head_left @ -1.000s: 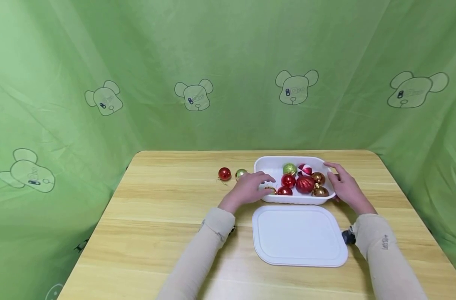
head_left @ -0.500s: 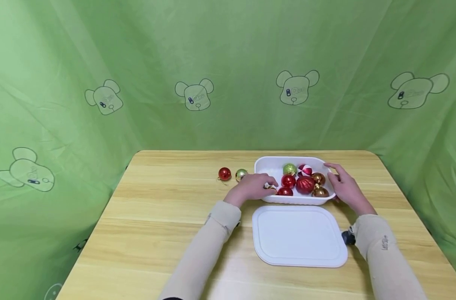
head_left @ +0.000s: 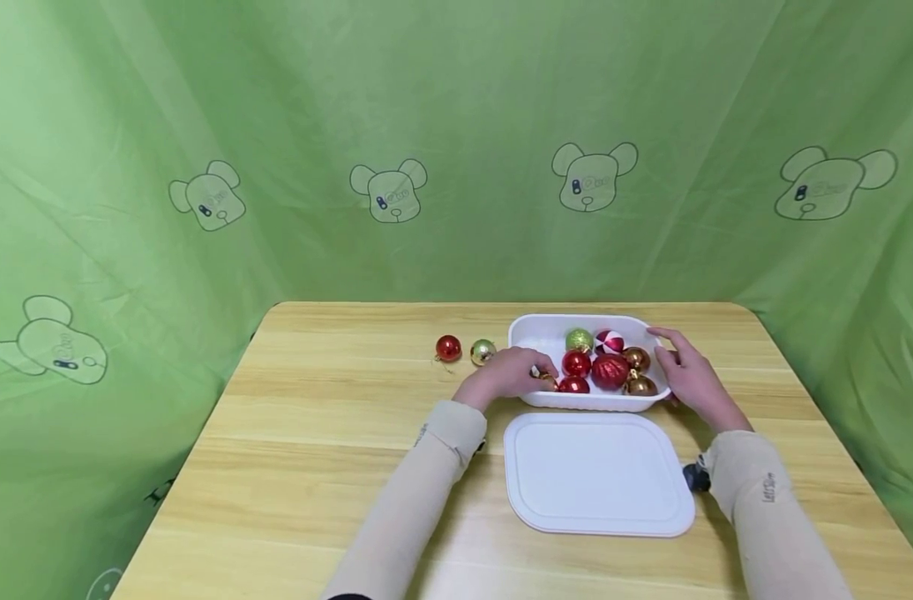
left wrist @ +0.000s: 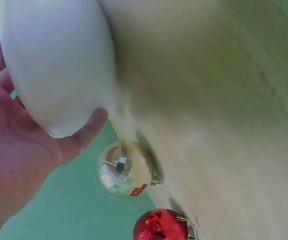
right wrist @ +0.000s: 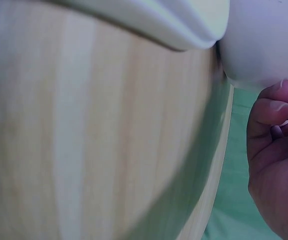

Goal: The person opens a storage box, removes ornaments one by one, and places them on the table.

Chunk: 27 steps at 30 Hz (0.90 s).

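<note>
In the head view, a white plastic box (head_left: 587, 402) holds several Christmas baubles: red, gold, green glitter, and a pink-and-white one (head_left: 609, 342). My left hand (head_left: 505, 372) reaches over the box's left end, its curled fingers pinching a small gold bauble (head_left: 549, 382) near the front wall; part of the bauble is hidden. Beside that sits a shiny red bauble (head_left: 574, 385). In the left wrist view, one finger of this hand presses the outer wall of the box (left wrist: 59, 55). At the right end, my right hand (head_left: 692, 379) grips the rim, fingers curled outside.
Left of the box, a mirrored bauble (head_left: 482, 352) and a red bauble (head_left: 448, 347) lie on the wooden table (head_left: 336, 433). A white lid (head_left: 599, 475) lies flat in front of the box. Green curtain (head_left: 456, 258) hangs behind the table.
The fingers of my left hand have come in around the gold bauble, and the arm has moved slightly right. The red bauble beside it has shifted slightly right. My right hand keeps its place.
</note>
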Tool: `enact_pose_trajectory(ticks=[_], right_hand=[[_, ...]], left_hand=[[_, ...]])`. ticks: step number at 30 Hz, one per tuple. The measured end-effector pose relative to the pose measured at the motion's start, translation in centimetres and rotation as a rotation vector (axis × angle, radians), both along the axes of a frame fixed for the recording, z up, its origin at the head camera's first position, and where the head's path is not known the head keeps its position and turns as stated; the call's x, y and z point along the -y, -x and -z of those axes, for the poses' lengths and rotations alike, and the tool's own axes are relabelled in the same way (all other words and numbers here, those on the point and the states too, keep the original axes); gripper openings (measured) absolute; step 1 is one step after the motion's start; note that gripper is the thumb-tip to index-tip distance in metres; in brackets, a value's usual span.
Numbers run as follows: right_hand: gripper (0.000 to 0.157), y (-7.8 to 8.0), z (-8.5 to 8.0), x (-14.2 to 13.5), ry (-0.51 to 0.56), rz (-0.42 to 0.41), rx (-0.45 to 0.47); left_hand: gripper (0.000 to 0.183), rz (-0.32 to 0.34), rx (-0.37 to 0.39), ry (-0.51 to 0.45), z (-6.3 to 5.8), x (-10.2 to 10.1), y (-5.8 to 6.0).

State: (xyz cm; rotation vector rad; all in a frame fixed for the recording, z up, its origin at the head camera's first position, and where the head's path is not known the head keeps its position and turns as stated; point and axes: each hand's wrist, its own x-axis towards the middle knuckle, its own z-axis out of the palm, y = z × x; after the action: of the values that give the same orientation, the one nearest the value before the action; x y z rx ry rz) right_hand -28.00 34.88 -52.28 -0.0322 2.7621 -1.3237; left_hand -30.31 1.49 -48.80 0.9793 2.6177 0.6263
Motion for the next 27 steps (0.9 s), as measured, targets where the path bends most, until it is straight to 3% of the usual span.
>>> enact_pose_trajectory(ticks=[4,11,14,20,27], right_hand=[[0.057,0.0,0.0,0.0,0.002,0.002,-0.007],[0.058,0.0,-0.1,0.0,0.008,-0.009,-0.014],[0.059,-0.1,0.0,0.0,0.011,-0.009,-0.010],[0.059,0.0,0.1,0.0,0.012,-0.007,-0.018],[0.059,-0.2,-0.3,0.3,0.002,-0.007,-0.001]], left_hand=[[0.025,-0.001,-0.010,-0.012,0.1,-0.1,0.0],[0.031,0.029,-0.078,0.078,0.1,-0.2,0.0],[0.032,0.034,-0.072,0.078,0.1,-0.2,0.0],[0.031,0.040,-0.043,0.017,0.3,-0.1,0.1],[0.035,0.001,-0.020,-0.136,1.1,0.5,0.3]])
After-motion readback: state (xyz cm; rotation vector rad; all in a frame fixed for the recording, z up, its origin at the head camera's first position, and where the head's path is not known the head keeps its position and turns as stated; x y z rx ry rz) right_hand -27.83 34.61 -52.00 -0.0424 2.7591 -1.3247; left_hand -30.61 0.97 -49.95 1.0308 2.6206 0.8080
